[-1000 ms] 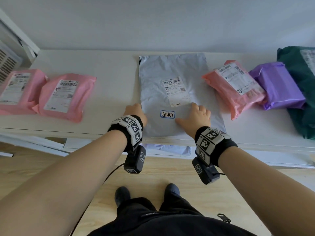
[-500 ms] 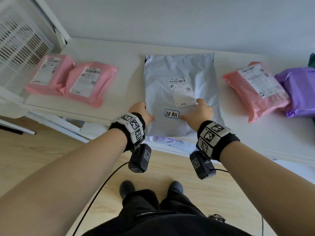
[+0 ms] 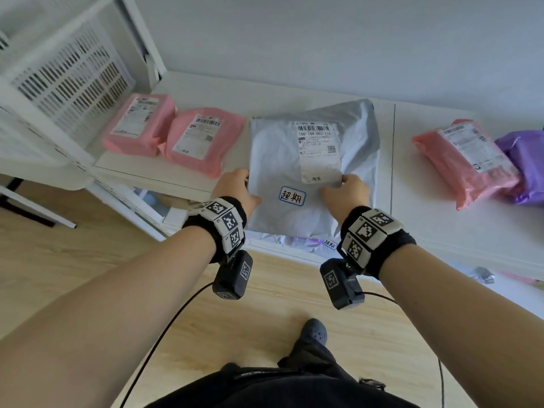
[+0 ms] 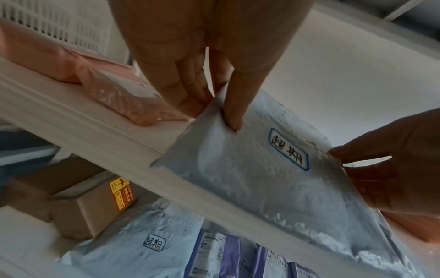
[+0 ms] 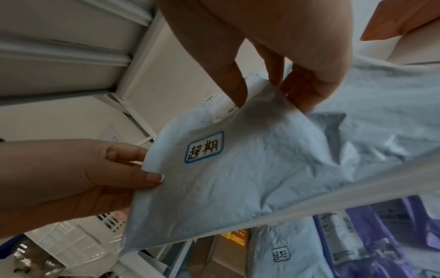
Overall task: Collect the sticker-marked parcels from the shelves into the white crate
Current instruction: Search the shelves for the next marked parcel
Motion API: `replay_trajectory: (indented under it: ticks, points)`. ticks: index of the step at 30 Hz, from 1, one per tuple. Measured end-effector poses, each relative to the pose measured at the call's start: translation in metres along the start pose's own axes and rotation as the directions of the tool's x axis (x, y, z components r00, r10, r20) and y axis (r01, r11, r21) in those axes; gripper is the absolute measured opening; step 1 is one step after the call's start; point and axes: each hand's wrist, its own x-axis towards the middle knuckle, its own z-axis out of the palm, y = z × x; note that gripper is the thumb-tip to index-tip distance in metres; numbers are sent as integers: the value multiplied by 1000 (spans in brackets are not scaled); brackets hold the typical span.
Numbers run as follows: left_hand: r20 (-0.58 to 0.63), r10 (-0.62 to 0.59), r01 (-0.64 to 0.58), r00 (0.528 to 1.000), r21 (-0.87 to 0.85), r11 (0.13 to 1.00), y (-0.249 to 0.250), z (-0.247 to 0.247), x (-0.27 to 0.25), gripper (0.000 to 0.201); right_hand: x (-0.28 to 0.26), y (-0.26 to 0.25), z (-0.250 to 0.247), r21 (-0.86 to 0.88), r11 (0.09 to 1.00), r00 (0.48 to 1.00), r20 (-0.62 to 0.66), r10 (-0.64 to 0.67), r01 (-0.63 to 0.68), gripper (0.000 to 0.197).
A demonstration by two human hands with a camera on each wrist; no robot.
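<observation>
A flat grey parcel [image 3: 294, 160] with a blue-bordered sticker [image 3: 292, 196] lies on the top shelf [image 3: 412, 231], its near end drawn out past the front edge. My left hand [image 3: 240, 188] pinches its left edge, thumb on top and fingers beneath, as the left wrist view shows [image 4: 214, 111]. My right hand [image 3: 347, 189] pinches the right edge beside the shipping label [image 5: 269, 92]. The white slatted crate [image 3: 67, 75] stands at the upper left, beyond the shelf's end.
Two pink parcels [image 3: 138, 125] [image 3: 203, 139] lie left of the grey one, a salmon parcel [image 3: 465, 160] and a purple one [image 3: 524, 163] to the right. On the lower shelf are another stickered grey parcel [image 4: 133, 250], a cardboard box [image 4: 90, 203] and purple parcels [image 4: 214, 252].
Both hands went from resting on the grey parcel to pinching its side edges, and its near end now overhangs the shelf edge. The view has swung left, bringing the crate in.
</observation>
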Motion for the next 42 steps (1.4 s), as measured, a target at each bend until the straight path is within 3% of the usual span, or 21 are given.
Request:
replay_trajectory:
  ticks: [4, 13, 18, 23, 31, 37, 42]
  points:
    - [-45, 45, -47, 998, -33, 998, -23, -30, -17, 37, -40, -18, 14, 90, 995, 997, -62, -42, 48, 51]
    - [-157, 138, -155, 978, -95, 983, -69, -100, -57, 37, -128, -65, 42, 67, 971, 952, -225, -210, 230, 46]
    - [-263, 122, -162, 957, -136, 977, -113, -144, -82, 37, -170, -95, 79, 60, 950, 941, -168, -292, 305, 46]
    - [-367, 4, -57, 930, -133, 990, -170, -186, -102, 27, -209, -126, 128, 51, 923, 924, -41, -379, 381, 44]
    - [-524, -270, 160, 808, -246, 956, -255, -242, -145, 23, -260, -184, 209, 15, 833, 817, 188, -545, 553, 48]
    - [-645, -417, 253, 641, -335, 908, -292, -293, -169, 18, -287, -233, 267, 160, 773, 698, 346, -627, 615, 49]
    - [-714, -482, 331, 507, -356, 874, -309, -344, -168, 25, -305, -287, 298, 257, 697, 599, 369, -711, 669, 48]
